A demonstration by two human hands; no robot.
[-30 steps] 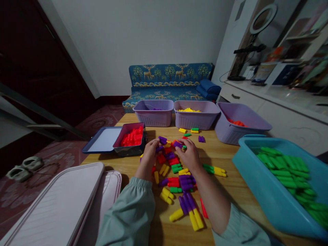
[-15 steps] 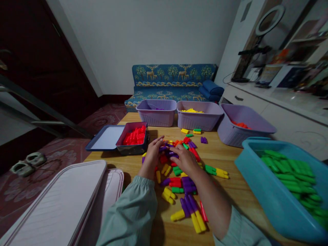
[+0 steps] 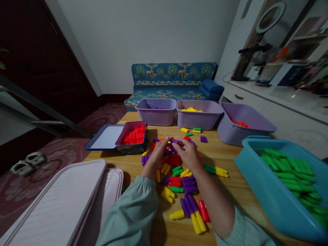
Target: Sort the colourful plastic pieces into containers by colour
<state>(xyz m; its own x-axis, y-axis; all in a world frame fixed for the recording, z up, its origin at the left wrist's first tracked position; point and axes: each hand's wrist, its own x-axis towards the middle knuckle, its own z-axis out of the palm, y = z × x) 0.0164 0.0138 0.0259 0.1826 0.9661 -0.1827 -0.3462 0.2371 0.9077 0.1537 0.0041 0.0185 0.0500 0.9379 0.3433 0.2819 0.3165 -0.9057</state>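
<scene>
Purple piece, plastic: between the two hands, above a loose heap on the wooden table, head view.

Right hand: fingers and thumb closed on the purple piece. Left hand: fingertips gathered just beside the same piece; whether they grip it, cannot tell.

Loose heap, mixed red, purple, yellow and green pieces: under and around the hands, spreading towards the near side of the table. Includes one purple-and-yellow cluster, nearest the wearer; one red piece, just beside it; one green-and-yellow set, right of the right forearm.

Lilac bins, three, along the far side: left bin, purple pieces; middle bin, yellow pieces; right bin, red pieces.

Teal tub, right side: green pieces.

Tin box, left side, lid open: red pieces.

Pale lids, near left, overlapping.

Patterned sofa: beyond the table.
</scene>
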